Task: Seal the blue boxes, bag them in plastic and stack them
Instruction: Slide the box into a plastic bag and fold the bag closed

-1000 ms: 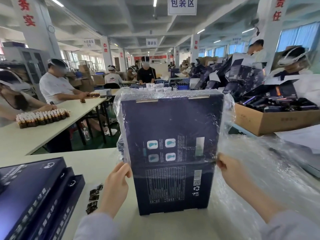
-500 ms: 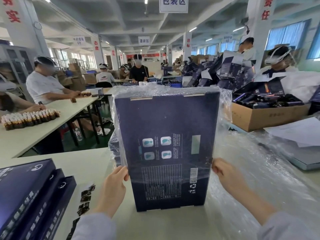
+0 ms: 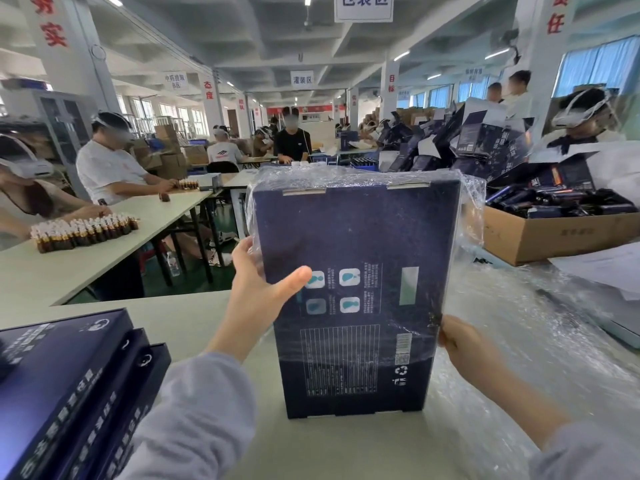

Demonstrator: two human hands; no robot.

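A busy packing hall lies behind a pale table (image 3: 194, 317). Near the middle of its front edge a blue box (image 3: 360, 244) stands on end, with a clear bag (image 3: 472, 216) over its top and the lowest part bare. The left hand (image 3: 256, 296) grips the box's left edge, thumb across the front and fingers behind. The right hand (image 3: 464, 344) pinches the film at the right edge. Finished boxes (image 3: 69, 375) lie stacked at the front left corner, and loose bags (image 3: 519, 341) cover the right side.

The step looks like drawing the bag down. It should go best with the left hand steadying the box while the film is pulled evenly on both sides, so it does not snag on the bottom corners.
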